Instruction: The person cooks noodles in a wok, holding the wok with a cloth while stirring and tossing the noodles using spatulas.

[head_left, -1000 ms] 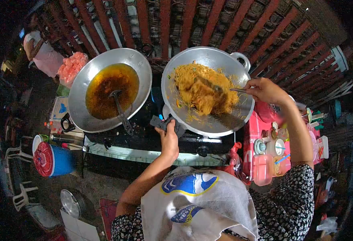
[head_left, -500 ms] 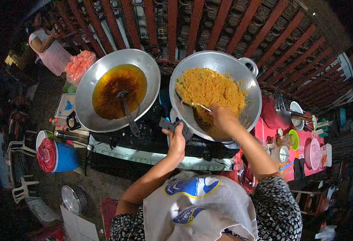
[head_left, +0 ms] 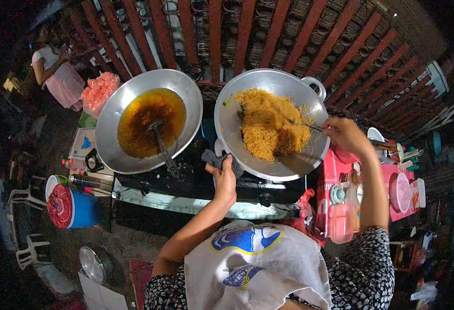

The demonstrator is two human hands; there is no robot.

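Note:
Yellow-brown noodles with bits of green lie in the right-hand wok, partly blurred by motion. My right hand is closed around the handle of a metal cooking utensil, whose head is buried or blurred among the noodles. At the wok's near left handle, my left hand grips a dark grey cloth pressed against it. To the left stands a second wok of brownish-yellow oily liquid, with a metal ladle resting in it.
Both woks sit on a black stove. Behind them runs a red slatted fence. Bowls and a pink container stand on a red-covered table at right. A blue bucket is at left; a person stands beyond.
My right hand has moved right and slightly up, away from the wok's middle, with the utensil. The noodles have been turned over. My left hand stays at the wok handle with the cloth.

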